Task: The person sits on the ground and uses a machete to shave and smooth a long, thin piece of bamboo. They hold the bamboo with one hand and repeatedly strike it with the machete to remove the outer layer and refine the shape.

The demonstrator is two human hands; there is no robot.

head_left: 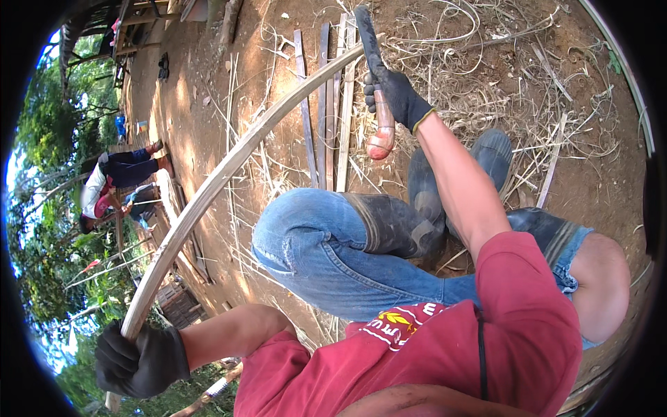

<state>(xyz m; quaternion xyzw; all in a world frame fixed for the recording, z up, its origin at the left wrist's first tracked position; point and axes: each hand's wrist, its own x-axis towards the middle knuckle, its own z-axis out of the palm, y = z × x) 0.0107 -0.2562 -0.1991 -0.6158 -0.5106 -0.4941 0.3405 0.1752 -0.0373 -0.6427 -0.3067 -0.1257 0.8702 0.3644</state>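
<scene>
My left hand (142,358), in a black glove, is closed around the lower end of a long, pale, bowed wooden strip (219,177). The strip curves up and to the right across the view, its far end meeting the dark blade of a knife (371,42). My right hand (396,97), gloved in black with a yellow cuff edge, grips the knife's brown wooden handle, which has a red butt end. Whether the blade bites into the wood or only lies against it, I cannot tell.
Flat wooden slats (324,111) lie on the dirt beyond my bent knee in jeans (313,243). Curled shavings (486,90) litter the ground around my rubber boots (424,187). Farther left, a person in dark trousers (132,169) works near another partly hidden person.
</scene>
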